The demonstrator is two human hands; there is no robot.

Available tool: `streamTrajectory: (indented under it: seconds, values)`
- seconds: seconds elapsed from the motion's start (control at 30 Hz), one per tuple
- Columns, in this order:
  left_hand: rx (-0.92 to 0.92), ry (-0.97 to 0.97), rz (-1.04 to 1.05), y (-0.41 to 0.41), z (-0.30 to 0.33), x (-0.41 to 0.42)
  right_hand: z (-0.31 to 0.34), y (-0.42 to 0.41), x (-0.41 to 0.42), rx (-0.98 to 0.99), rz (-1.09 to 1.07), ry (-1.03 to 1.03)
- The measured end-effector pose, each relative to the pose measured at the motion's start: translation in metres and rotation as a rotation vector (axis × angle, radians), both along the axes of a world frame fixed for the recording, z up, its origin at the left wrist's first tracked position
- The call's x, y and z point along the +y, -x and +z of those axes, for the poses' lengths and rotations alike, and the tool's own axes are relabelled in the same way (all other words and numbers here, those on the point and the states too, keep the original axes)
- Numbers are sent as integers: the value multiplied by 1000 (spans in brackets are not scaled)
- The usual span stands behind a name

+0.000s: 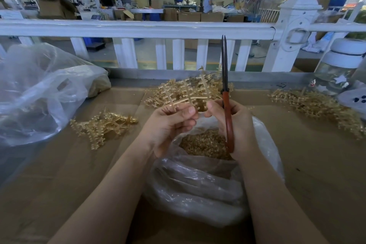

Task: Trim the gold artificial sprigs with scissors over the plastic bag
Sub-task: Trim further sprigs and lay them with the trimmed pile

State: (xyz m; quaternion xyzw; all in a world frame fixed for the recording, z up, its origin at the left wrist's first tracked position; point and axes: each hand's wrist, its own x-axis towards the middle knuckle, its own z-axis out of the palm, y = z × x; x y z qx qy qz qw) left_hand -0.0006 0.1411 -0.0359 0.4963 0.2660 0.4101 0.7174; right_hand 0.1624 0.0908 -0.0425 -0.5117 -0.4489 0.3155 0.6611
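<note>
Plastic bag [198,184] below — left hand [170,125] pinches sprig [190,93], right hand [235,125] grips scissors [225,93].

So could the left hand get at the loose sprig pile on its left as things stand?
Probably not yet: the left hand already pinches a sprig. The path to the pile looks free.

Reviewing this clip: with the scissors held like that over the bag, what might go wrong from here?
1. The scissors point up and away, blades closed, while the right hand also pinches the sprig; the grip may slip.
2. The left hand holds the sprig close to where a cut would land; fingers could get nicked.
3. The sprig reaches past the plastic bag; trimmings may fall on the cardboard.
</note>
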Motion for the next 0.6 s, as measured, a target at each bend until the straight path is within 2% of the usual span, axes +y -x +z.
streamTrajectory:
  seconds: [0.2,0.43,0.6]
  values:
    - [-90,6,205,2,5,6,-7,0,5,-245,-58,29]
    - [-131,-18,259,8,4,11,-16,-1,4,-658,-78,116]
    - [-99,-104,274,10,3,11,-16,-1,4,-781,-74,151]
